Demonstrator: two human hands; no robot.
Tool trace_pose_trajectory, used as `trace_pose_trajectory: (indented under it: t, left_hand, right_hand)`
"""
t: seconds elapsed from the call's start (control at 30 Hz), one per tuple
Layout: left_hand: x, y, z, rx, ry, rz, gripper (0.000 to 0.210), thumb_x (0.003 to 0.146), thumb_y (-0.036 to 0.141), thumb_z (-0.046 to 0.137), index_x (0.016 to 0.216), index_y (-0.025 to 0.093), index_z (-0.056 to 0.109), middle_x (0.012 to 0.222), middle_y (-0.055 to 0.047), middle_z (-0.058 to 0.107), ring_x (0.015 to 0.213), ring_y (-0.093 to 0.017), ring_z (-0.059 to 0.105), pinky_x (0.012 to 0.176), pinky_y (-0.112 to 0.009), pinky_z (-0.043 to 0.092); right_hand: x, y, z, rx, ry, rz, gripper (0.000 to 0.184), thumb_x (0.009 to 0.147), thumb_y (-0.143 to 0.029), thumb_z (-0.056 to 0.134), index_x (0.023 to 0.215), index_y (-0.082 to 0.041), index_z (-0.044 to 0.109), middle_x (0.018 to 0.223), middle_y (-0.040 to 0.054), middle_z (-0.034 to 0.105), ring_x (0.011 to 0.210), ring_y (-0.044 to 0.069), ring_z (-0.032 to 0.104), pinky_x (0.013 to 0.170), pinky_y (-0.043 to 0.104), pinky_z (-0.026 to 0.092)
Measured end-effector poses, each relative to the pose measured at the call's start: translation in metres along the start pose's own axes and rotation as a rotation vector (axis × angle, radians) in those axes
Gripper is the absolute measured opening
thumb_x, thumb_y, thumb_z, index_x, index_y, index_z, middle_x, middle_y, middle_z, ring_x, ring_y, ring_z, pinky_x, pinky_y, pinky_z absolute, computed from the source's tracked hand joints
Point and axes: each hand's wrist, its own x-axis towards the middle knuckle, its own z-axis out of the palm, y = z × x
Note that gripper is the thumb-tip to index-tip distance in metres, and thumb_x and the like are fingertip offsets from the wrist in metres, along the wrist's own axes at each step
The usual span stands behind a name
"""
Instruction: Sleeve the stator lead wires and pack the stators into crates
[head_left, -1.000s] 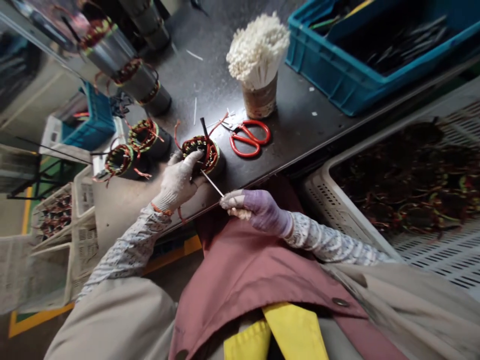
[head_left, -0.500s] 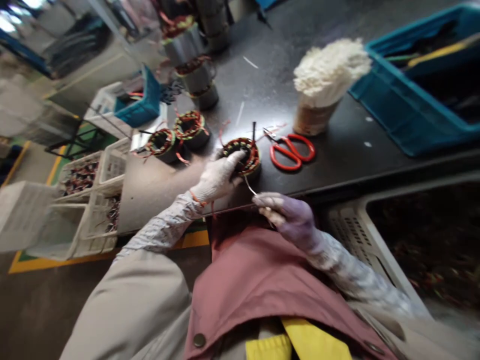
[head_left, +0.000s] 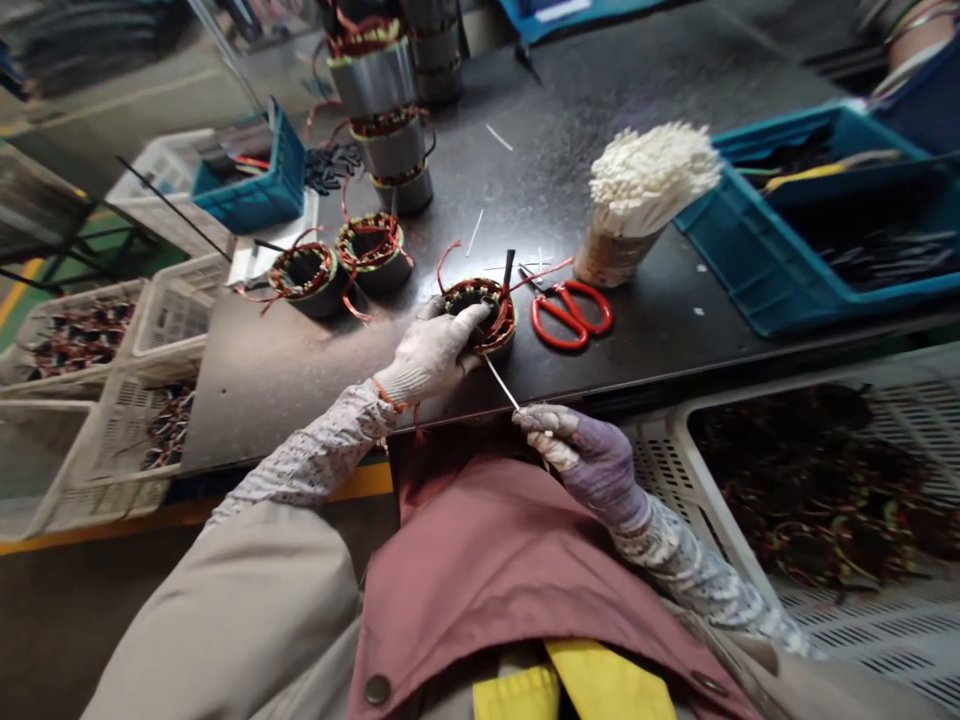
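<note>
My left hand (head_left: 433, 348), in a white knit glove, grips the near-left rim of a motor stator (head_left: 501, 335) with its thumb over the windings. Red wires and a black sleeve stick out of the stator's top. A thin white cable tie (head_left: 501, 381) runs from the stator's near side to my right hand (head_left: 577, 450). That hand wears a purple and white glove, and its fingers pinch the tie's free end. Beside the stator on the right lie red-handled scissors (head_left: 571, 318).
Two more stators (head_left: 375, 262) stand to the left, with stacked stators (head_left: 390, 140) behind. A tub of white ties (head_left: 622, 235) and a blue bin (head_left: 757, 265) are at right. A crate of stators (head_left: 712, 480) sits below the table edge. Another person's arm (head_left: 919, 35) shows top right.
The white cable tie, curved before, now runs straight between the stator and my right hand. The whole view has shifted slightly; my left hand keeps its hold on the stator.
</note>
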Motion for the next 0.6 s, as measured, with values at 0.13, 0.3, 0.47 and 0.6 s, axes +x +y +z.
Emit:
trace_pose_trajectory:
  t: [0.13, 0.3, 0.47, 0.6]
  left_hand:
    - [-0.002, 0.000, -0.002, -0.028, 0.015, 0.008, 0.055, 0.085, 0.031, 0.062, 0.136, 0.014, 0.051, 0.116, -0.012, 0.067, 0.124, -0.034, 0.050, 0.108, -0.050, 0.043]
    - [-0.004, -0.001, -0.004, -0.044, -0.005, 0.021, 0.057, 0.084, 0.027, 0.065, 0.137, 0.014, 0.048, 0.114, -0.011, 0.067, 0.125, -0.033, 0.049, 0.109, -0.051, 0.041]
    - [-0.002, 0.000, -0.003, -0.034, 0.013, 0.002, 0.057, 0.084, 0.031, 0.063, 0.137, 0.016, 0.050, 0.121, -0.012, 0.066, 0.125, -0.033, 0.050, 0.107, -0.048, 0.044]
    - [-0.002, 0.002, -0.003, 0.015, -0.030, -0.015, 0.062, 0.081, 0.032, 0.065, 0.140, 0.020, 0.050, 0.119, -0.010, 0.067, 0.126, -0.033, 0.051, 0.111, -0.047, 0.041]
  right_hand:
    - [0.000, -0.005, -0.003, -0.014, 0.003, 0.003, 0.015, 0.085, -0.018, 0.067, 0.094, -0.024, 0.077, 0.095, 0.0046, 0.077, 0.086, 0.019, 0.074, 0.080, 0.030, 0.063]
    - [-0.005, -0.009, -0.009, 0.013, 0.019, 0.043, 0.017, 0.084, -0.016, 0.067, 0.095, -0.025, 0.077, 0.096, 0.0040, 0.077, 0.088, 0.019, 0.074, 0.081, 0.030, 0.062]
    - [-0.004, -0.005, -0.003, -0.011, 0.026, 0.104, 0.016, 0.083, -0.017, 0.068, 0.094, -0.024, 0.078, 0.093, 0.0035, 0.077, 0.087, 0.019, 0.074, 0.083, 0.032, 0.062]
    - [-0.010, -0.006, -0.004, -0.005, 0.062, 0.088, 0.021, 0.083, -0.014, 0.069, 0.097, -0.026, 0.077, 0.095, 0.0017, 0.077, 0.088, 0.018, 0.074, 0.080, 0.029, 0.063]
